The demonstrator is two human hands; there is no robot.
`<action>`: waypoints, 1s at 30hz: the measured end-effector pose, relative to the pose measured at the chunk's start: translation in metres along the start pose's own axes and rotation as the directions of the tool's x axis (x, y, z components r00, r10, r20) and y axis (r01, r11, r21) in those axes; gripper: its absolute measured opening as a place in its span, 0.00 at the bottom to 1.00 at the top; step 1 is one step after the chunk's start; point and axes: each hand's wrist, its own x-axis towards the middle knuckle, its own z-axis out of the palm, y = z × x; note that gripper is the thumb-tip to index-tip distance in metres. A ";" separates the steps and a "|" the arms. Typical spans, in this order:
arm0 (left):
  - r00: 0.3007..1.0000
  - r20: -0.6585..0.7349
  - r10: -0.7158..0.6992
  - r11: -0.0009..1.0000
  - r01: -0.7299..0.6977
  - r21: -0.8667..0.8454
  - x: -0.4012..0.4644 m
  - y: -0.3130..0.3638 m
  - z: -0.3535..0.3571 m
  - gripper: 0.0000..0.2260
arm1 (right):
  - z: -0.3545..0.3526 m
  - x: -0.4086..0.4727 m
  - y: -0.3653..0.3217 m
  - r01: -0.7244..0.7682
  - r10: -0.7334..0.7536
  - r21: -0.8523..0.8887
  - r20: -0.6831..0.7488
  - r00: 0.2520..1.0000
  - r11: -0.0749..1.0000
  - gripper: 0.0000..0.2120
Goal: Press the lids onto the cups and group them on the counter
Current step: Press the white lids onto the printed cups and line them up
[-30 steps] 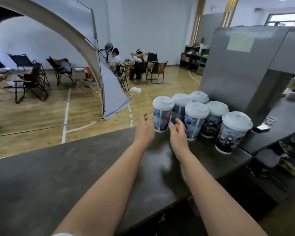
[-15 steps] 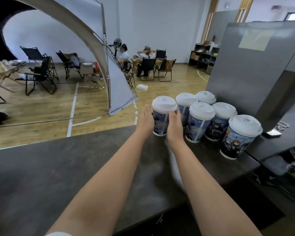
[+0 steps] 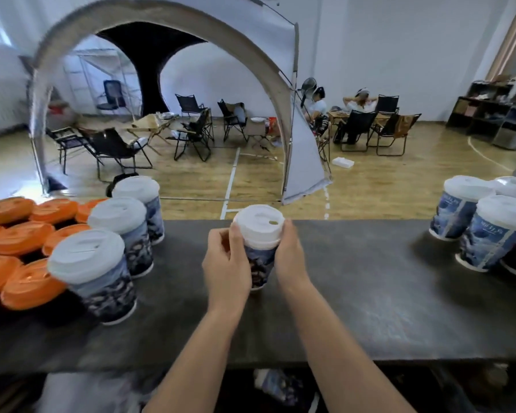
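orange round plastic lids (image 3: pixel 21 242) lying clustered at counter's left end | grey arched fabric tent (image 3: pixel 173 55) standing on wood floor | black folding chairs (image 3: pixel 191 129) sitting under arch | 2 ppl sitting at rear table (image 3: pixel 352 114)

On the worktop (image 3: pixel 355 278), one lidded cup (image 3: pixel 258 245) stands at centre between the left hand (image 3: pixel 225 266) and right hand (image 3: pixel 289 257). Three lidded cups (image 3: pixel 118 245) stand to its left, with loose lids (image 3: pixel 21 239) beyond them. More lidded cups (image 3: pixel 489 228) cluster at far right.

Between my fingers (image 3: pixel 236 242): printed paper cup (image 3: pixel 258 268), matt white plastic lid (image 3: pixel 259 223). Table (image 3: pixel 355 293): dark, mottled, slightly glossy.
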 end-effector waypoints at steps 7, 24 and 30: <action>1.000 0.000 -0.010 0.998 0.010 0.063 0.011 -0.014 -0.043 0.14 | 0.042 -0.011 0.018 -0.011 0.014 -0.058 0.047 0.999 0.998 0.19; 0.964 -0.069 0.256 0.880 -0.262 -0.396 0.032 -0.036 -0.009 0.19 | 0.043 0.011 0.038 0.321 -0.341 0.142 0.152 0.928 0.936 0.17; 0.963 -0.140 0.229 0.856 -0.268 -0.442 0.032 -0.036 -0.005 0.20 | 0.047 0.012 0.040 0.373 -0.399 0.181 0.144 0.905 0.910 0.15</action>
